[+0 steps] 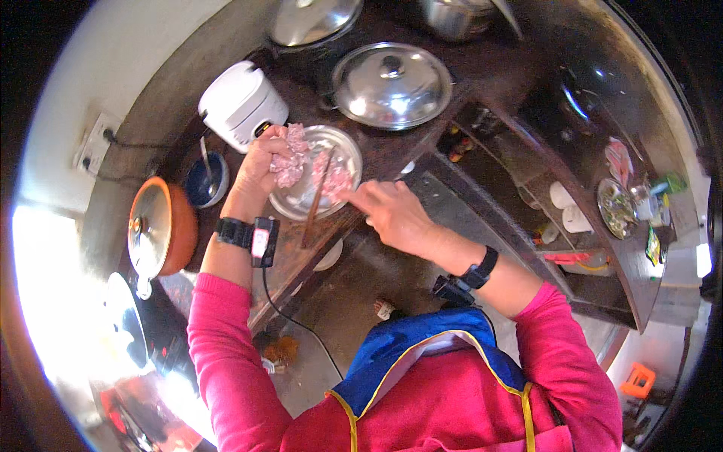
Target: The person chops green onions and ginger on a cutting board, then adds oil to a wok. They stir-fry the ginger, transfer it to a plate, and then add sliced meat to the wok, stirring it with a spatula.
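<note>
My left hand (262, 161) holds a pink and white mottled lump that looks like minced meat (289, 155), over the left side of a round metal plate (291, 206). More of the same pink mass (338, 178) lies on the plate's right side. Across it rests a brown wooden stick, perhaps chopsticks (319, 198), sticking out past the near rim. At the right rim is my right hand (395, 214), its fingers bent and one reaching towards the pink mass. Whether it grips anything is unclear.
Behind the plate stand a white rice cooker (243, 104) and a lidded metal pan (392, 85). On the left are a blue bowl with a spoon (206, 178) and an orange lidded pot (169, 226). A shelved counter (638, 271) on the right carries a plate of food (615, 209).
</note>
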The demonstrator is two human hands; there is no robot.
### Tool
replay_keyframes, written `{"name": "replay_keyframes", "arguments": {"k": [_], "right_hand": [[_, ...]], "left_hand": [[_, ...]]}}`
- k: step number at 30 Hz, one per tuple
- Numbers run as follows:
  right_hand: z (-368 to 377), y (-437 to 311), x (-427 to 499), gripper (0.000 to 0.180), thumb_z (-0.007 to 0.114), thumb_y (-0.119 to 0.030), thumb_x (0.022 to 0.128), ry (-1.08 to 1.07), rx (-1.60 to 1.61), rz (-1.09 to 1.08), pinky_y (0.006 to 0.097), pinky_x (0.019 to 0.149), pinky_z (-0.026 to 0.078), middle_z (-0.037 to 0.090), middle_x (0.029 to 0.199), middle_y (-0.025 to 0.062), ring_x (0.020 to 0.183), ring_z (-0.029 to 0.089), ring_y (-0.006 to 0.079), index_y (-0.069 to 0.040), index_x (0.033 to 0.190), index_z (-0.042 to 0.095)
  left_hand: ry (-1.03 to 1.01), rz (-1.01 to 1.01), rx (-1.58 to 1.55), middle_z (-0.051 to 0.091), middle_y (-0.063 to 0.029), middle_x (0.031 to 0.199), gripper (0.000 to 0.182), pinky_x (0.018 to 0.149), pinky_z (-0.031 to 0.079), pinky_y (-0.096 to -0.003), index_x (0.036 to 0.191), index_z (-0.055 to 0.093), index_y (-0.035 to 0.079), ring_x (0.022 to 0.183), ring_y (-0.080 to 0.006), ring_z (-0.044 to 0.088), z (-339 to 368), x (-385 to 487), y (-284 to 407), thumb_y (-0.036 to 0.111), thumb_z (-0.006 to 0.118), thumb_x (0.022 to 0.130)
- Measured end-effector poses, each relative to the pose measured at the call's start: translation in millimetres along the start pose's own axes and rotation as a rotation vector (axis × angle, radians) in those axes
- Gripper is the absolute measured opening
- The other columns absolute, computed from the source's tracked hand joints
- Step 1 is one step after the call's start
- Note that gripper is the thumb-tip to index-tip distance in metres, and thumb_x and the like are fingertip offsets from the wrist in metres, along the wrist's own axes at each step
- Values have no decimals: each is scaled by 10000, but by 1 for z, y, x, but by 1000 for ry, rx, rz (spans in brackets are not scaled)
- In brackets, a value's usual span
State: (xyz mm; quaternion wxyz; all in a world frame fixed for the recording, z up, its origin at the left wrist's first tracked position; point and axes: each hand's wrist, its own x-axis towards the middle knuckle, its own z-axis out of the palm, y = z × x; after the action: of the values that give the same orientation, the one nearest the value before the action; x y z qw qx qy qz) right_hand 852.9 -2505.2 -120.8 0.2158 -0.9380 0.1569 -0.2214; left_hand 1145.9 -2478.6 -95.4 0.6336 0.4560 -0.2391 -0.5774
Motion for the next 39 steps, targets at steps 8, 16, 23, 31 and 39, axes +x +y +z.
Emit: {"name": "replay_keyframes", "arguments": {"k": [8,16,23,31,39], "right_hand": [[-209,120,13,755,793,-195,737,209,676,329,324,680,542,636,1052,110,820,623,169,-81,1405,460],[-452,296,-60,340,603,-381,946,288,1062,670,402,667,604,644,864,55,744,671,228,-76,1095,627],[-537,446,-145,68,644,61,695,341,684,977,367,425,455,550,571,138,491,566,245,28,641,618],[-520,558,-165,76,634,-9,834,361,404,1199,320,405,381,544,651,54,486,484,176,-51,889,664],[-529,547,-166,703,704,-343,873,-8,334,1079,423,851,485,605,1218,148,989,617,282,-89,1458,410]], "left_hand": [[-411,-68,2,649,-139,1025,327,765,574,-409,1037,570,34,860,-286,673,234,113,4,-9,542,714],[-560,-158,-192,679,-166,987,210,823,539,-450,1028,632,11,910,-308,656,590,312,-70,139,498,928],[-517,-180,114,608,-113,913,271,726,573,-439,1025,583,10,818,-286,632,711,380,-167,-41,518,768],[-301,-402,249,664,-128,928,265,600,569,-492,1039,580,70,804,-305,658,701,423,-182,-49,559,803],[-329,-476,135,575,-191,984,478,638,546,-547,1033,506,22,826,-423,605,682,457,-194,-207,431,620]]}}
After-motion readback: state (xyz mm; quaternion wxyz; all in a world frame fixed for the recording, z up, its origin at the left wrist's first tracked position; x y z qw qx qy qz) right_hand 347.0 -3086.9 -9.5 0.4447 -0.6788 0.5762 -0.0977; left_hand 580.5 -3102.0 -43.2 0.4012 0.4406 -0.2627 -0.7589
